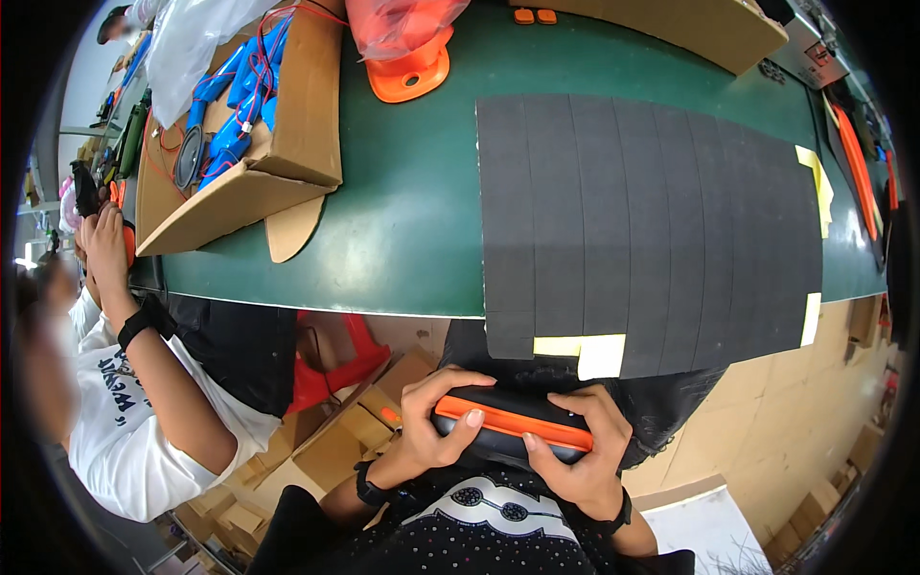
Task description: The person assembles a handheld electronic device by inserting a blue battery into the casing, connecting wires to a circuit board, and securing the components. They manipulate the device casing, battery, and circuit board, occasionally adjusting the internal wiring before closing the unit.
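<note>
My left hand and my right hand hold a rounded, oblong black-and-orange casing between them, one at each end. It is over my lap, just below the table's front edge. An orange band runs lengthwise between its two black sides. Both thumbs press on the side toward me, while the fingers wrap round the far side and are partly hidden. Beyond the casing, a black foam sheet scored into strips lies on the table and overhangs the edge. Pieces of yellow tape stick to its border.
A cardboard box at the table's left holds blue wired battery packs and a small round speaker. Orange parts lie beyond it. A co-worker's hand is at the left. Cartons stand on the floor.
</note>
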A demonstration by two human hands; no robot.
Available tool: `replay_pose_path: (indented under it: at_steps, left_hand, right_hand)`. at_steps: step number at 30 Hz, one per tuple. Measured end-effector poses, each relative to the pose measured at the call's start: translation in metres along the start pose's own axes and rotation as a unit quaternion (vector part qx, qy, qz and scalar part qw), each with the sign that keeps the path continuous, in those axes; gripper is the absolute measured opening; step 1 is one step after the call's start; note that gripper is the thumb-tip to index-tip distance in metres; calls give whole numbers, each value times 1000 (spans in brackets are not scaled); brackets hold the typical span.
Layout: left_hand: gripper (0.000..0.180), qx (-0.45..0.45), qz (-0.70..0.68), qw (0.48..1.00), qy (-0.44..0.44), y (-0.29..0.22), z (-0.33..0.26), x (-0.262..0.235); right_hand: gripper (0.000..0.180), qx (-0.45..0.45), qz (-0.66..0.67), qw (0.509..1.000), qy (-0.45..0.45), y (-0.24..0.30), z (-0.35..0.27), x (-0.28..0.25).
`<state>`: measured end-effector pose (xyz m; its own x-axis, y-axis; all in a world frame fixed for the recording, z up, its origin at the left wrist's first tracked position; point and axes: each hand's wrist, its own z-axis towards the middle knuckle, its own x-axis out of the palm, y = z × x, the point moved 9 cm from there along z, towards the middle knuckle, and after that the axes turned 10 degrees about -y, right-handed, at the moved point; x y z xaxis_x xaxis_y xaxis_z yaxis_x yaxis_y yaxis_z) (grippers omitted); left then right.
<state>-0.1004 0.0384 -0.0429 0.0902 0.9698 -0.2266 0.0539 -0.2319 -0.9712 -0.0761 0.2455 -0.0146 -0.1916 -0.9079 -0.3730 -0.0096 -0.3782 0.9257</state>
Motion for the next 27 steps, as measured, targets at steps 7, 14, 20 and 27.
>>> replay_pose_path:
  at_steps: [7, 14, 20, 27]
  left_hand:
    - [29, -38, 7, 999, -29, 3, 0, 0]
    - [41, -203, 32, 972, 113, 6, 11, 22]
    - [56, -224, -237, 919, 223, -46, 23, 27]
    - [80, -189, -402, 852, 276, -77, 3, 61]
  right_hand:
    - [51, 36, -6, 999, 34, -6, 3, 5]
    - [69, 113, -2, 934, 338, 6, 8, 24]
    - [72, 370, 300, 836, 274, -6, -7, -8]
    - [81, 451, 415, 788, 58, -3, -46, -61]
